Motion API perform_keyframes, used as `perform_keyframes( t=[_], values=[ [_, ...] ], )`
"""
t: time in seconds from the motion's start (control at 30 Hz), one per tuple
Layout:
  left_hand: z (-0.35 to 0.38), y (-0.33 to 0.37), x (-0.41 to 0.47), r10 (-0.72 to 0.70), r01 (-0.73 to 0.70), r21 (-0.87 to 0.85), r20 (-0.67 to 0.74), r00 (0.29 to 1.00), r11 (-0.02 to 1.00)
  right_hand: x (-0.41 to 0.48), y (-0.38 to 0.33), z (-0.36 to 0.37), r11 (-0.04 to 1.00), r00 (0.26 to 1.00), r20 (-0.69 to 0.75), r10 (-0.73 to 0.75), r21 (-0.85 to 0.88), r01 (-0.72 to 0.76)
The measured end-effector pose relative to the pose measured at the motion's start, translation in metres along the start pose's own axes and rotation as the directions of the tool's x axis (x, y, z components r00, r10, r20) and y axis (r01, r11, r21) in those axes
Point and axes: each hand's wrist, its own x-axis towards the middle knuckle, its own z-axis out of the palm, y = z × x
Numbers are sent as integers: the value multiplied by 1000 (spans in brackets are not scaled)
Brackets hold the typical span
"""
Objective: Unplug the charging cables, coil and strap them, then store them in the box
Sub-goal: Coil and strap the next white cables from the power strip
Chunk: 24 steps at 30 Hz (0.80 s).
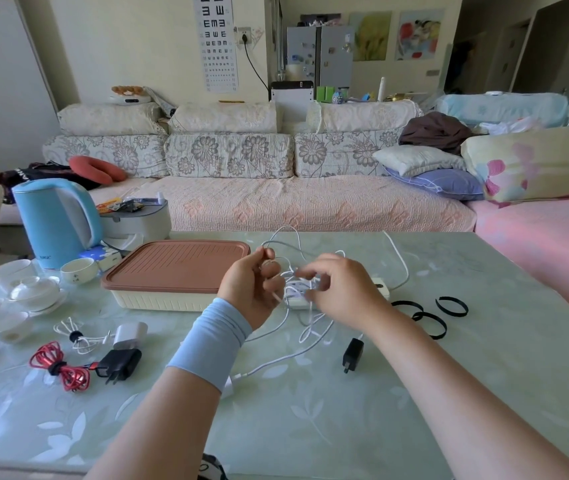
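Cable (305, 327): white, tangled loops | pinched by both hands

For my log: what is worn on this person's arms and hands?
A light blue stretch cuff covers the left wrist and forearm. The left hand and right hand are ungloved, with no ring or watch visible. The right forearm is uncovered.

Both hands, left (252, 285) and right (342, 292), pinch white cable (402, 263) (loosely tangled).

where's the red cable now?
Head view, left side of the table: the red cable lies coiled and strapped, beside the black charger, nearer than the white coiled cable.
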Motion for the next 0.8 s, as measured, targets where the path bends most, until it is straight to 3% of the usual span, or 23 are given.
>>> perform_keyframes(
  t=[0.1,0.17,0.23,0.3,0.37,0.43,0.5,0.6,0.67,0.8],
  values=[
    [-1,3,3,61,-58,-154,15,998,986,-4,-6,6,933,946,319,59,319,-166],
    [-5,7,5,110,-101,-259,20,994,961,-6,-4,4,918,898,433,73,322,-230],
    [-7,10,6,159,-159,-290,-24,987,944,-7,-1,3,955,907,415,73,232,-183],
    [-7,11,6,200,-207,-256,-53,978,944,-4,-1,4,931,947,312,71,320,-175],
    [-6,9,4,181,-180,-116,2,983,977,-2,-5,1,800,972,194,129,559,-218],
    [-5,2,2,108,-122,173,87,990,977,0,-9,-5,627,973,106,207,749,-215],
    [-4,-7,-1,49,-124,479,166,985,869,1,-11,-11,488,962,61,267,852,-190],
    [1,-17,-5,62,-223,764,234,970,605,2,-12,-17,340,940,31,341,928,-154],
    [2,-20,-5,90,-283,858,271,958,429,5,-12,-22,233,913,5,407,966,-109],
    [1,-22,-6,86,-333,882,323,942,334,6,-11,-27,192,907,-4,421,978,-85]
  ],
)
